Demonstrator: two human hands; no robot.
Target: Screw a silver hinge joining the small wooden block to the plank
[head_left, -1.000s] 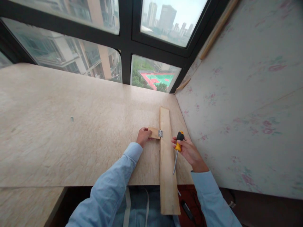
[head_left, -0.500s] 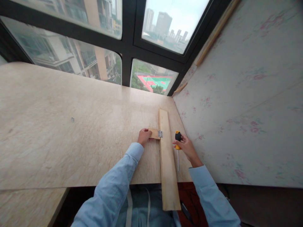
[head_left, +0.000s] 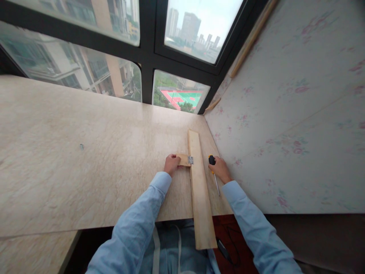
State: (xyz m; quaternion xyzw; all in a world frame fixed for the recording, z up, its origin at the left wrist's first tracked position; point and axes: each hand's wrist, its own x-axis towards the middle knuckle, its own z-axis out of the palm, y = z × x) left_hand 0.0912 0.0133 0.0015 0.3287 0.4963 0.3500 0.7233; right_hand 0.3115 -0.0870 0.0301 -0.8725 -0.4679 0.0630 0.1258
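Note:
My left hand (head_left: 171, 164) pinches the outer end of a small wooden piece (head_left: 183, 160). A metal hinge (head_left: 191, 160) spans the joint between that piece and a long wooden board (head_left: 201, 194). The board's near end sticks out past the counter's front edge. To the right of the board, my right hand (head_left: 221, 169) is closed around a black and yellow screwdriver (head_left: 211, 160). Its shaft points down toward me, apart from the board. Whether screws sit in the hinge is too small to tell.
The marble-look counter (head_left: 114, 182) runs along a dark-framed window (head_left: 146, 57). A small metal bit (head_left: 81, 146) lies on the counter at the left. A floral-papered wall (head_left: 285, 133) closes off the right side. Below the front edge, a dark cable (head_left: 232, 243) shows.
My right hand has moved slightly toward the wall-side counter surface, tilting the screwdriver so its tip swings to the right. My left hand keeps its hold on the small wooden piece.

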